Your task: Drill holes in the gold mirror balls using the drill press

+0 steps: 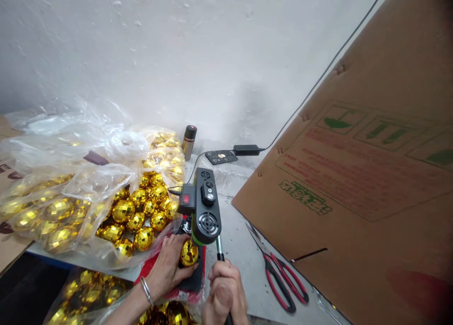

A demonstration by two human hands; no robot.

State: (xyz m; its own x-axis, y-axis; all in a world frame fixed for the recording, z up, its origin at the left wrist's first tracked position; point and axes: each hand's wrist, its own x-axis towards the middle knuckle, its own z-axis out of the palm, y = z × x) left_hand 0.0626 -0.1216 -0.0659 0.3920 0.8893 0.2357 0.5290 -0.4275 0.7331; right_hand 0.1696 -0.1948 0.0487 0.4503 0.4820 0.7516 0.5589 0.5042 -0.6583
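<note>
A small black bench drill press (208, 207) stands on the table, with round vents on top and a band of green under its head. Beneath that head, my left hand (173, 261) grips a shiny gold mirror ball (188, 253) between thumb and fingers. The ball's top touches or nearly touches the machine; the contact point is hidden. My right hand (226, 289) is closed round the lever handle (220, 249), whose metal rod runs up to the machine's right side. A silver bracelet circles my left wrist. Red material lies under the machine's black base.
Clear plastic bags (102, 174) of gold balls spread over the left side. Red-and-black scissors (279, 278) lie at right, before a large cardboard box (354, 174). A spray can (189, 142) and a power adapter (247, 149) with its cable sit near the wall.
</note>
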